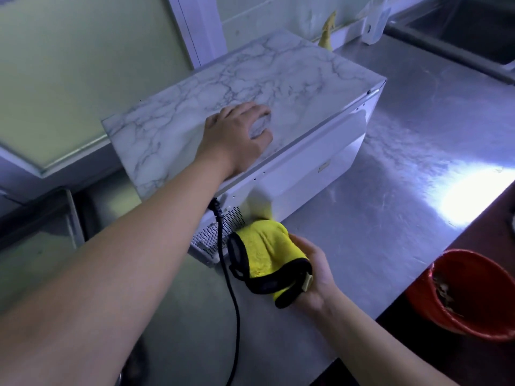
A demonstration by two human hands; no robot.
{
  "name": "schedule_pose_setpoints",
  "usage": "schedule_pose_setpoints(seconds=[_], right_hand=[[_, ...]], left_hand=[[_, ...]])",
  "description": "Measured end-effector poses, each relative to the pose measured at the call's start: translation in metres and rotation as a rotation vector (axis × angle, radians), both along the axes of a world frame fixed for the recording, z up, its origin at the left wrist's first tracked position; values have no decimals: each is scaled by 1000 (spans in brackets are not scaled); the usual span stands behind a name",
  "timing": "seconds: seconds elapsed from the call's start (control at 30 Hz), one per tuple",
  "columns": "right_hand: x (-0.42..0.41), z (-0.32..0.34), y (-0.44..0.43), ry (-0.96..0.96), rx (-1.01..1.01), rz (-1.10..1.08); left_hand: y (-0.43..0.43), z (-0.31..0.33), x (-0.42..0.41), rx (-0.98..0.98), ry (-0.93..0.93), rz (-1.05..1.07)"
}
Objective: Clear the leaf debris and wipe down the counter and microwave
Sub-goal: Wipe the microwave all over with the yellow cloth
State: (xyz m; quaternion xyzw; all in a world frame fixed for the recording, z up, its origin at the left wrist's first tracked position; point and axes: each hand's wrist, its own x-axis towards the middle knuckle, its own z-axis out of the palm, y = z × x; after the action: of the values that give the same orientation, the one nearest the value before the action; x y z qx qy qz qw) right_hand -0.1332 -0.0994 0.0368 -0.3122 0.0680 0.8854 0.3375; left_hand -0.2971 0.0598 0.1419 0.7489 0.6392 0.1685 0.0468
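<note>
**Steel, film and fleece**

The microwave [250,79] top has a smooth, marble-patterned covering with a soft sheen. Its side is white painted metal, perforated at the vent. The bench [418,129] is brushed stainless steel, finely scuffed, with a bright glare at the right of the frame. The cloth [267,246] is plush yellow fleece edged in black stitching. The cord [231,291] looks like matt black rubber. The bucket [479,268], at lower right, is glossy red plastic.

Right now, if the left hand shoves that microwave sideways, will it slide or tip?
The microwave probably slides rather than tips: it is low, wide and flat on the smooth steel counter. It is likely heavy for the left hand, which only rests on top. The black cord leaving its near side may snag.
</note>
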Motion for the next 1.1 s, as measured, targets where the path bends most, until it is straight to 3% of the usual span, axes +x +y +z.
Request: schedule_pose_setpoints(seconds=[0.13,0.27,0.4,0.5,0.57,0.6,0.63,0.7,0.77,0.8,0.87,0.93,1.0,1.1], right_hand=[[45,21,-11,-68,212,52],[72,38,-9,-364,425,81],[91,62,3,-511,568,44],[106,84,19,-618,673,-25],[112,97,29,-680,736,-72],[115,101,34,-722,771,-81],[117,104,39,-774,822,-77],[120,103,48,-811,979,-66],[122,100,55,-596,1108,19],[125,98,59,-489,1110,94],[136,92,72,-438,1094,218],[151,80,88,-570,1103,261],[161,69,104,-682,1127,344],[159,68,119,-753,1316,594]], left_hand=[[-1,0,1,10,-7,6],[-6,6,3,10,-62,18],[-15,14,4,11,-102,7],[-36,30,16,216,-232,4],[-60,41,38,393,-400,21],[-74,43,54,394,-552,44],[-87,43,73,299,-752,74],[-108,38,115,-92,-1169,95],[-120,22,150,-386,-1516,115],[-122,10,163,-378,-1624,168],[-127,-10,178,-198,-1642,410],[-136,-28,185,-92,-1589,628],[-147,-42,188,-106,-1610,686],[-164,-48,190,-108,-1719,683]])
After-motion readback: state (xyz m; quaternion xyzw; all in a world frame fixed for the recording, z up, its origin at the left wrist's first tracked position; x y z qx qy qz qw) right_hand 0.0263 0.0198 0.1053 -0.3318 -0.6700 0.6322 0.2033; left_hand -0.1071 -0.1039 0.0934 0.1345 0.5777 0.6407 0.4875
